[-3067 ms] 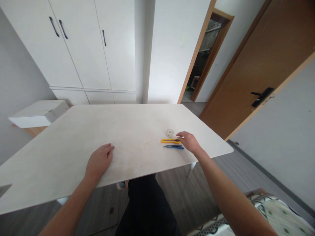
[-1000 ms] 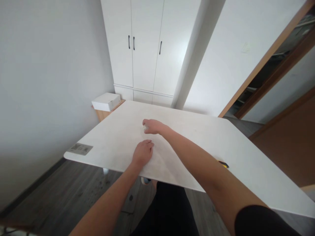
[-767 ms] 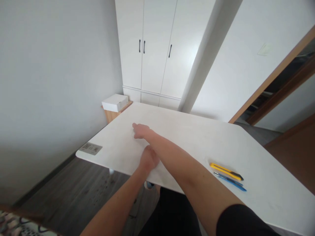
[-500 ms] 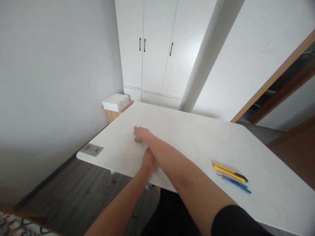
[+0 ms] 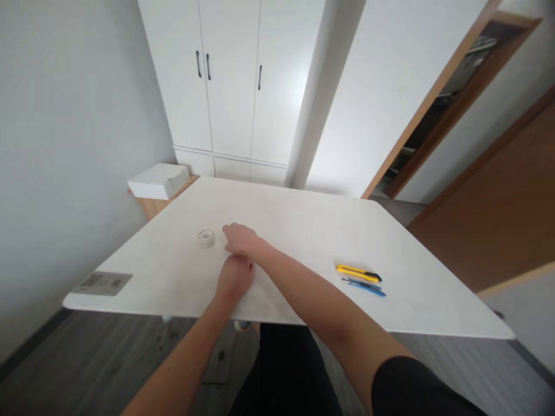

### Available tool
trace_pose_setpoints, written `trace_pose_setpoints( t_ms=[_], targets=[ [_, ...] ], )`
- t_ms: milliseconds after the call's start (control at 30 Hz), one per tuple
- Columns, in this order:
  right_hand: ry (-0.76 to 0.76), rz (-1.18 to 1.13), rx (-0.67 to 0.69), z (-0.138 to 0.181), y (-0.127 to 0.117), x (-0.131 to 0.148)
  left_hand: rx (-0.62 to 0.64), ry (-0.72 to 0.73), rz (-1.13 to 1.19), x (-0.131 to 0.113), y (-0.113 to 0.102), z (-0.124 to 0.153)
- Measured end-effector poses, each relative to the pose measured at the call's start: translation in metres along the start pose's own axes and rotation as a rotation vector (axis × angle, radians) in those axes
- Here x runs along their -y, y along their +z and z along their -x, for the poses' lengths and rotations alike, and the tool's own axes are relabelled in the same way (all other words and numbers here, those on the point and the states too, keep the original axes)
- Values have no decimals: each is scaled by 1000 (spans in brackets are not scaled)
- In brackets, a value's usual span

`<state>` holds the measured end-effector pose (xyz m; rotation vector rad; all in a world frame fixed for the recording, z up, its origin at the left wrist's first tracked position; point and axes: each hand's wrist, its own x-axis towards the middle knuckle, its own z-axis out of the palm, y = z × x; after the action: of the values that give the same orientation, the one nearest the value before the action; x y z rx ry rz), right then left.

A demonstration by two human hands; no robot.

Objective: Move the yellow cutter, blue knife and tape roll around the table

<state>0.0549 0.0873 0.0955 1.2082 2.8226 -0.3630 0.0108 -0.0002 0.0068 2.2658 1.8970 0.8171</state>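
A small roll of whitish tape (image 5: 206,238) lies on the white table (image 5: 286,208). Just to its right is my right hand (image 5: 240,238), a gap between it and the roll. Thumb and fingers are a little apart and appear to hold nothing. My left hand (image 5: 235,276) rests on the table near the front edge, close below my right wrist, which crosses in front of it. Its fingers are curled in, and I see nothing in them; the palm is hidden.
Right of my forearm lie a yellow utility knife (image 5: 359,273) and a slim blue cutter-like tool (image 5: 364,286), side by side. A grey label (image 5: 104,283) is stuck at the table's left corner. Beyond the table stand a white box (image 5: 158,180) and a white cupboard (image 5: 229,104).
The tape roll now shows, where before my right hand covered its place. That hand has let go and drawn off to the right. The view has turned to the right.
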Motion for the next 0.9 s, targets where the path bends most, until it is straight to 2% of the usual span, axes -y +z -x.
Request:
trace_pose_setpoints(
  t_ms=[100, 200, 267, 333, 400, 533, 633, 800, 900],
  targets=[
    [85, 18, -45, 79, -16, -70, 2, 44, -51, 3, 2, 0],
    [406, 0, 105, 175, -30, -148, -17, 57, -88, 6, 5, 0],
    [628, -8, 201, 232, -34, -190, -23, 56, -90, 7, 6, 0],
    [742, -8, 234, 276, -33, -219, -32, 57, -91, 7, 7, -1],
    [752, -54, 221, 302, -26, -233, -40, 65, -93, 7, 7, -1],
    [699, -117, 211, 313, -9, -227, -41, 75, -99, 7, 6, -1],
    [763, -69, 198, 305, 3, -209, -36, 72, -109, 6, 6, 0],
    [823, 38, 100, 286, 17, -181, -37, 54, -90, 3, 5, 1],
    [837, -158, 55, 262, 11, -164, -36, 44, -84, 0, 2, 0]
  ],
)
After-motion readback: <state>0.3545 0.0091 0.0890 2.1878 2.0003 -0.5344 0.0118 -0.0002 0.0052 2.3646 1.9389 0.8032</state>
